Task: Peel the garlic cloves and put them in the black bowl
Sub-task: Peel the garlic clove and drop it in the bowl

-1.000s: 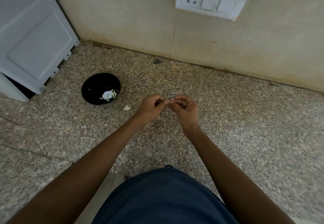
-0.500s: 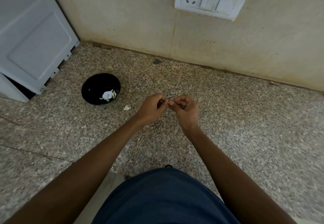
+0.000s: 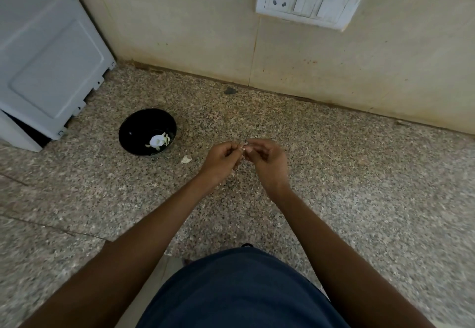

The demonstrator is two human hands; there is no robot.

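Over the middle of the speckled granite counter, my left hand and my right hand meet fingertip to fingertip. Between them they pinch a small garlic clove, mostly hidden by the fingers. The black bowl stands on the counter to the left of my hands. Inside it lie a white garlic piece and several pale peeled cloves. A scrap of garlic skin lies on the counter between the bowl and my left hand.
A white appliance stands at the back left, close to the bowl. The beige tiled wall behind carries a white socket and switch plate. The counter's front edge runs along my blue shirt.
Both hands stay together at the same spot, fingers shifting slightly on the clove. The bowl and the skin scrap have not moved.
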